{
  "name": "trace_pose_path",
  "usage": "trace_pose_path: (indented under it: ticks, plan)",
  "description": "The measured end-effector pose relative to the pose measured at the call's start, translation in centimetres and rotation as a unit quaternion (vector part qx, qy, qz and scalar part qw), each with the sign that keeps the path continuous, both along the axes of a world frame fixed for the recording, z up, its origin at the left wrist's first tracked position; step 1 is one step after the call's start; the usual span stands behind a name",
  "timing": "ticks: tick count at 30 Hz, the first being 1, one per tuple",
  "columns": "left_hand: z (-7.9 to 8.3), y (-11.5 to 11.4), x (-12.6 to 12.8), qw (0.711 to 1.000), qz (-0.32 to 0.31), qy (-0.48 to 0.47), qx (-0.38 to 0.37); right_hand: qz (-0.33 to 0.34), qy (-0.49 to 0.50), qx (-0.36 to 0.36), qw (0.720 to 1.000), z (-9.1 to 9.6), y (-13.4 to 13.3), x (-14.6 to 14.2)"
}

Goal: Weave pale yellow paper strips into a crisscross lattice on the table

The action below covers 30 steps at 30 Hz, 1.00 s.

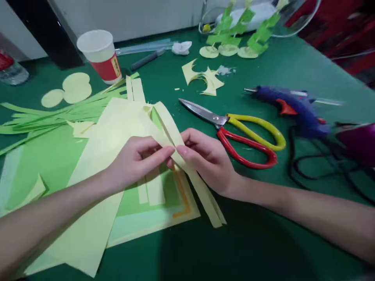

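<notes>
Between both hands is a long, folded pale yellow paper strip (202, 186), slanting from upper left to lower right. My left hand (142, 158) pinches its left side between thumb and fingers. My right hand (206, 160) grips it from the right, the two thumb tips almost meeting at the crease. The strip's upper end gapes apart, with light green showing inside. Under my left hand and forearm lies a large pale yellow sheet (88, 210). Beneath the hands, narrow yellow strips (155, 191) rest on green paper with an orange line near its edge.
Scissors (216, 119) with yellow and red handles lie right of my hands. Beyond them sit a blue glue gun (293, 107) and its black cable. A paper cup (101, 54), green strips (58, 111), yellow scraps (205, 80) and small paper plants (228, 37) occupy the back.
</notes>
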<state>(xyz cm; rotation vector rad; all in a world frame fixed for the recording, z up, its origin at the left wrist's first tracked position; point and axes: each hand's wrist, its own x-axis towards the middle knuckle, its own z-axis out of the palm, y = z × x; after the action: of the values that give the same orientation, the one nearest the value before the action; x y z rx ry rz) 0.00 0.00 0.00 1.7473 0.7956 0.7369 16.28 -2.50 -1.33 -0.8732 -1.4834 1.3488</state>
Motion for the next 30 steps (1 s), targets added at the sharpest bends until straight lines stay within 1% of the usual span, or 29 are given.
trace_pose_path:
  ticks: [3, 6, 10, 11, 12, 16, 19, 22, 25, 30]
  plan:
    - [0.28, 0.11, 0.01, 0.999, -0.001, 0.022, 0.023, 0.004, 0.009, -0.004, 1.0, -0.13, -0.04, 0.05]
    - [0.4, 0.1, -0.02, 0.999, 0.002, 0.024, 0.042, -0.006, 0.03, -0.003, 1.0, -0.23, -0.01, -0.02]
    - [0.41, 0.02, -0.06, 0.998, 0.014, 0.025, 0.048, -0.073, 0.058, -0.002, 0.996, -0.27, 0.14, -0.2]
    - [0.41, 0.02, -0.05, 0.999, 0.015, 0.025, 0.046, -0.08, 0.059, -0.003, 0.995, -0.25, 0.16, -0.22]
    - [0.4, 0.04, -0.03, 0.999, 0.015, 0.024, 0.044, -0.077, 0.058, -0.006, 0.995, -0.24, 0.17, -0.22]
    - [0.4, 0.12, 0.04, 0.999, 0.021, 0.024, 0.035, -0.032, 0.054, -0.024, 0.998, -0.18, 0.07, -0.08]
    - [0.39, 0.07, 0.0, 0.999, 0.022, 0.026, 0.028, -0.02, 0.039, -0.038, 0.998, -0.14, 0.04, -0.01]
    - [0.34, -0.06, -0.08, 0.999, 0.022, 0.028, 0.016, -0.023, 0.011, -0.045, 0.999, -0.03, 0.08, 0.01]
    - [0.26, -0.13, -0.11, 0.999, 0.028, 0.041, 0.01, -0.044, -0.022, -0.03, 0.998, 0.06, 0.1, 0.05]
    - [0.22, -0.03, -0.02, 0.996, 0.039, 0.07, 0.03, -0.056, -0.043, -0.033, 0.997, 0.0, 0.08, 0.11]
